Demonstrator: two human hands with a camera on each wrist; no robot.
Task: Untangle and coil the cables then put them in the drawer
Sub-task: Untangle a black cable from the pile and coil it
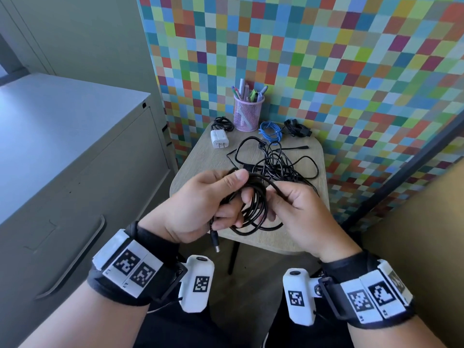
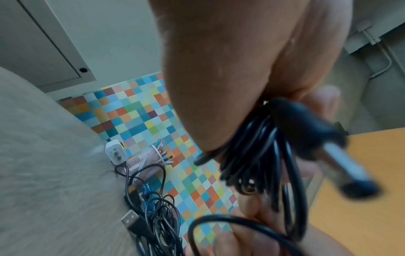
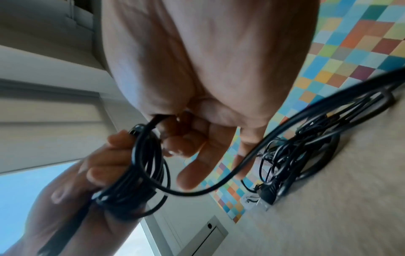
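My left hand (image 1: 221,197) grips a half-wound coil of black cable (image 1: 256,209) above the near edge of the small table (image 1: 288,242). The coil's barrel plug (image 1: 215,242) hangs below that hand. My right hand (image 1: 293,204) pinches the loose strand of the same cable (image 3: 219,187) just beside the coil. That strand runs back to a tangle of black cables (image 1: 273,164) lying mid-table. The left wrist view shows the coil (image 2: 258,155) under my thumb and the blurred plug (image 2: 342,155). The right wrist view shows the left fingers wrapped round the coil (image 3: 140,173).
At the table's back stand a pink mesh pen cup (image 1: 248,114), a white charger (image 1: 218,138), a coiled blue cable (image 1: 270,131) and two bundled black cables (image 1: 222,123) (image 1: 296,128). A grey drawer cabinet (image 1: 62,159) with a handle (image 1: 75,257) stands left. A checkered wall rises behind.
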